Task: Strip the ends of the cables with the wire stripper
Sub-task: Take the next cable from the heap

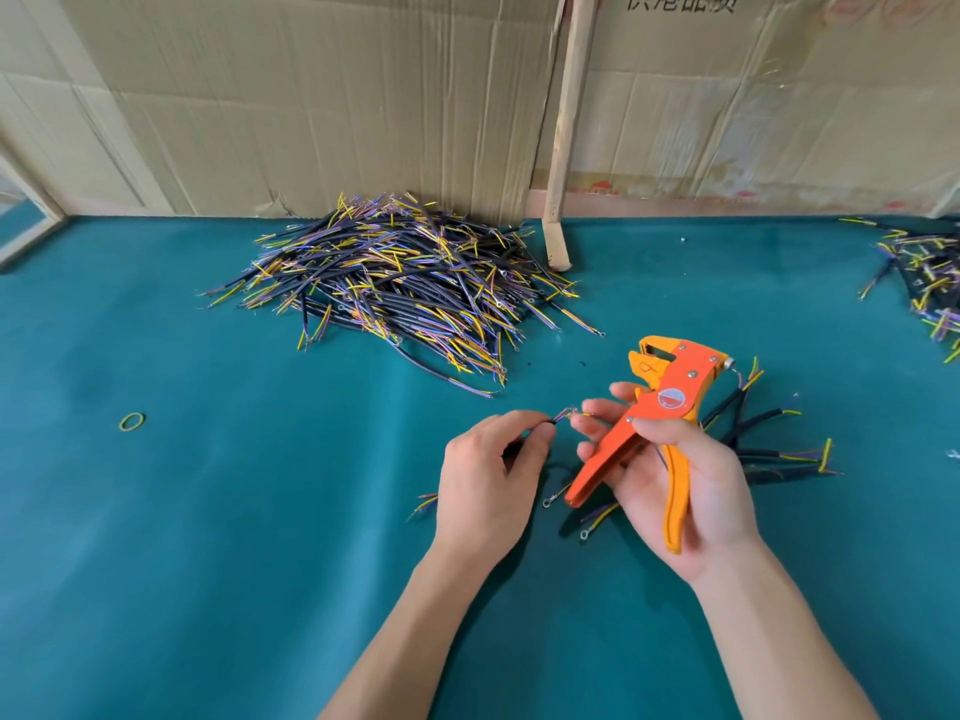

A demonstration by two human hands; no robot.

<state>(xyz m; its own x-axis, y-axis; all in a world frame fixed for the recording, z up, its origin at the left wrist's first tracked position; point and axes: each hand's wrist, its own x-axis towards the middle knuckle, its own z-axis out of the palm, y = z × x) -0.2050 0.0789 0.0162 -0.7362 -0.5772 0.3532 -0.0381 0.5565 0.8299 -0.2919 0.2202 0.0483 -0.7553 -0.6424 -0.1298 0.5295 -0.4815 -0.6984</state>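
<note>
Head view: looks forward-down, close over table, facing cardboard wall.

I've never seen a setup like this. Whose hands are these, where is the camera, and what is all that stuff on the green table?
No machine here: a person works bare-handed, filmed by a camera worn on their head, looking down. The left hand pinches a short black cable with coloured wires at its end. The right hand grips an orange wire stripper. On the green table lie a big cable pile, a few cables beside the right hand, and a rubber band. Cardboard stands behind.
</note>
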